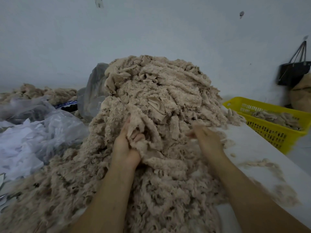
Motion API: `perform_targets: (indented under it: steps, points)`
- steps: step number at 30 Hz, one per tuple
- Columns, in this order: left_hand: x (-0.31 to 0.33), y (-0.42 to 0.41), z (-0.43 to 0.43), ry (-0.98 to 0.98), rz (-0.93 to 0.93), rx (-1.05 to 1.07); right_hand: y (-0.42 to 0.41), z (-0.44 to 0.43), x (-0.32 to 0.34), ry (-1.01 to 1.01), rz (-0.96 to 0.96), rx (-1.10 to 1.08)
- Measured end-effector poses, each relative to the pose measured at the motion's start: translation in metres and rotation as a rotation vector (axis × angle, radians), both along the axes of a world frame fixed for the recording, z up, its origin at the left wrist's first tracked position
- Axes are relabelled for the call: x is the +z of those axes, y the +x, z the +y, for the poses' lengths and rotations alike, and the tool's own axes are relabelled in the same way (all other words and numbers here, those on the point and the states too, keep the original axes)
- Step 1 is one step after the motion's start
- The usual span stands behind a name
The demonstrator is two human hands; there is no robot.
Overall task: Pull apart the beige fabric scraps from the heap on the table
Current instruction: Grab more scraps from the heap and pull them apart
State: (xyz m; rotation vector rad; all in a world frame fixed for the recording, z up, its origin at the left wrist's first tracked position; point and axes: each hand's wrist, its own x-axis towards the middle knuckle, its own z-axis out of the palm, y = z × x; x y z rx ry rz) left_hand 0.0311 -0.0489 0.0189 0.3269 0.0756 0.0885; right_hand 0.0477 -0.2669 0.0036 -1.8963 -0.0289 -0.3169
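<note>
I'm seeing the left hand (125,148) gripping a clump low on the front of the beige heap (159,98). The right hand (207,140), blurred, fingers outstretched, is at the heap's right flank. Yellow basket (269,132) right of the heap, plastic bags (42,132) left.

- This looks like a small workshop for sorting textile waste: a tall mound of beige fabric scraps (159,98) covers most of a plain white worktop (262,148).
- A second pile of the same fleecy scraps (50,93) lies at the back left, against the wall.
- Crumpled clear plastic bags (55,125) lie heaped just beside the mound, on its left.
- A yellow perforated basket (267,130) at the right edge holds more scraps.
- A stuffed burlap sack (301,96) stands in the right corner, with a black bag (292,73) hanging on the wall above it.
- The wall (151,31) is bare, pale and smudged.
</note>
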Motion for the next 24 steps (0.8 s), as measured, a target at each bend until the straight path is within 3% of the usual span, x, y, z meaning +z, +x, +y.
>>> perform_targets:
  steps: [5,7,9,12,14,17,19,20,22,24]
  points:
    - [0.005,-0.002,-0.003,-0.017,0.003,0.058,-0.007,0.028,-0.003,-0.409,-0.116,0.570]
    - [0.005,-0.002,0.000,-0.023,-0.035,0.070,-0.010,0.033,-0.010,-0.621,-0.075,0.663]
    - [0.006,-0.002,0.002,-0.031,-0.036,0.076,-0.008,0.031,-0.011,-0.555,-0.113,0.614]
    - [0.008,-0.001,0.003,0.058,-0.004,0.077,-0.010,0.025,0.004,-0.142,-0.111,0.432]
    - [0.007,0.001,-0.004,0.312,0.023,0.043,-0.012,0.020,0.009,0.123,-0.061,0.338]
    - [0.005,-0.008,-0.023,1.078,-0.005,0.051,-0.013,0.018,0.011,0.283,-0.034,0.295]
    - [-0.003,-0.016,-0.036,1.577,-0.286,0.051,-0.011,0.021,0.009,0.319,-0.042,0.312]
    - [-0.008,-0.018,-0.042,1.730,-0.401,0.044,-0.009,0.022,0.007,0.337,-0.039,0.327]
    - [-0.014,-0.017,-0.046,1.822,-0.484,0.086,-0.008,0.023,0.006,0.391,-0.031,0.357]
    - [-0.015,-0.014,-0.043,1.722,-0.430,0.172,-0.007,0.021,0.008,0.469,-0.019,0.364]
